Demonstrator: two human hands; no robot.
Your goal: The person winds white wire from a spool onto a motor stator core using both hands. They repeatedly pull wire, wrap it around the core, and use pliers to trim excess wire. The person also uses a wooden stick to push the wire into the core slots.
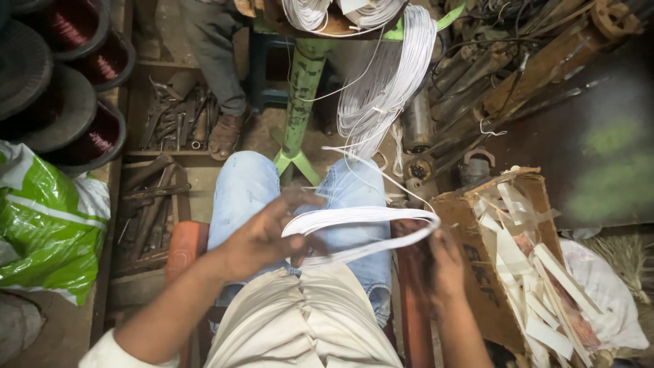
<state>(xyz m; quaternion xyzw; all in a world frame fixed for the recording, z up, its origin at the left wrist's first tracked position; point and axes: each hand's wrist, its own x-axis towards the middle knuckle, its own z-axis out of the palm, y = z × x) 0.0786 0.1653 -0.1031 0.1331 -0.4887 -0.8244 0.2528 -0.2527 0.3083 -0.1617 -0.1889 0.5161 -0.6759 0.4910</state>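
Cluttered workshop floor [61, 334], seen from above, strewn with metal scrap and hand tools [174, 123]. Up left, three spools of reddish copper wire [92, 140], stacked beside dark discs. Below them, one green and white plastic sack [44, 225]. At centre, one green metal stand [300, 102], with a large hank of white wire [385, 78] draped from its top and hanging down. To the right, one torn cardboard box [477, 272] crammed with white paper strips [538, 272], too many and too jumbled to count. At the top edge, another person's trouser leg and sandalled foot [221, 133].

Over a lap in pale blue jeans [248, 187], two hands at work on one small coil of white wire [361, 232]. Left hand [262, 238] half open, fingers spread and curled, thumb and fingertips pinching the left end of the coil. Right hand [443, 262] blurred, closed loosely against the coil's right end; exact grip cannot be told.

Coil flattened into a long, narrow oval of many thin white strands lying side by side, held roughly level above the knees, between both hands. One loose white strand running from it up toward the hank on the stand.
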